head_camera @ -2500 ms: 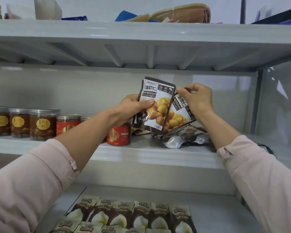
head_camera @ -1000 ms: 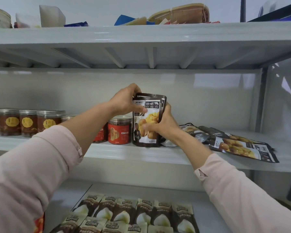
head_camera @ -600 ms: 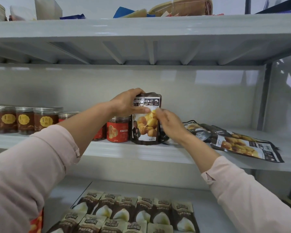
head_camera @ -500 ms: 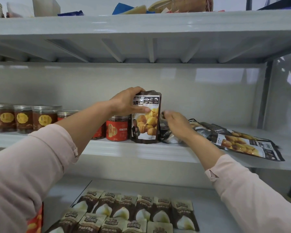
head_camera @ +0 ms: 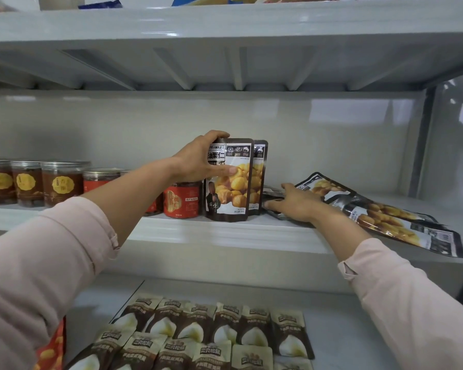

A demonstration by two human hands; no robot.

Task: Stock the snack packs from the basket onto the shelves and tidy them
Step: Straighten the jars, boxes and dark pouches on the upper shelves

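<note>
Two dark chestnut snack packs [head_camera: 231,188] stand upright, one behind the other, on the middle shelf [head_camera: 225,232]. My left hand [head_camera: 201,161] grips the front pack at its top left edge, thumb across its face. My right hand [head_camera: 292,202] lies palm down, fingers fairly straight, on a flat pack [head_camera: 271,194] just right of the standing ones. More chestnut packs [head_camera: 385,217] lie flat and overlapping further right, one hanging over the shelf's front edge.
Red tins [head_camera: 182,200] and clear jars [head_camera: 62,182] line the shelf left of the packs. On the lower shelf lie rows of brown nut packs [head_camera: 211,335]. The upper shelf [head_camera: 225,25] hangs close overhead. A grey side panel [head_camera: 449,145] closes the right end.
The held packs came down from mid-air to stand on the shelf beside the red tin. My right hand left the standing pack and moved right onto the flat packs.
</note>
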